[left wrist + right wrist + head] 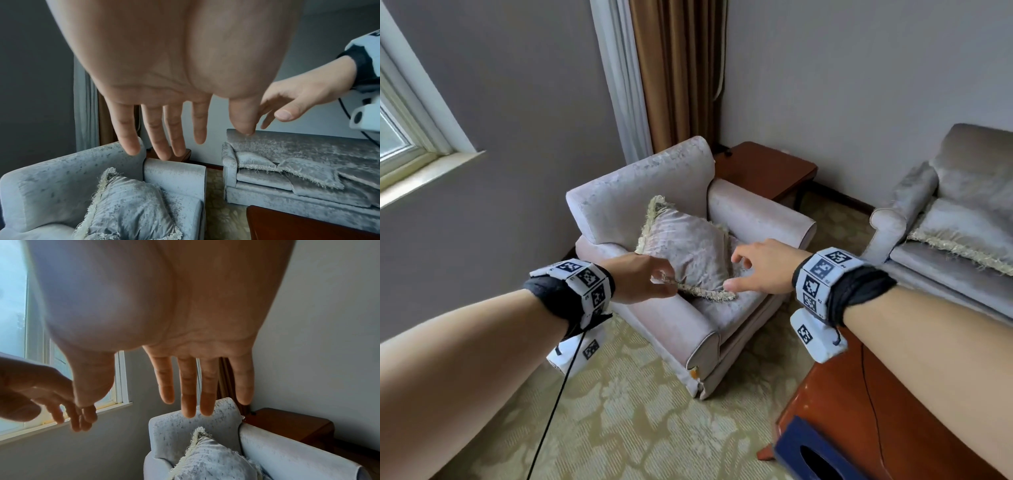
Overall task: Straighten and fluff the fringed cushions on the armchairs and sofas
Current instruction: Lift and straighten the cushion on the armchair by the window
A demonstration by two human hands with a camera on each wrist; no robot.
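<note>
Head view: we see both hands reaching over the pale lilac velvet armchair (688, 240), on whose seat a square velvet cushion with cream fringe (685, 250) leans against the backrest, one corner up. The left hand (643, 279) appears to meet the near fringe, yet the left wrist view shows its fingers (127, 129) straight, spread and above the cushion, so the grip is loose and holds nothing. The right hand (760, 267) hovers by the cushion's right edge, fingers (187, 386) extended and apart in the right wrist view. Only the left wrist view shows two more fringed cushions (287, 170) lying flat on the grey velvet sofa (298, 146) at far right. A reddish wooden surface (859, 411) lies near right; patterned green carpet (619, 411) lies open before the armchair. The cushion's face is creased and dented.
</note>
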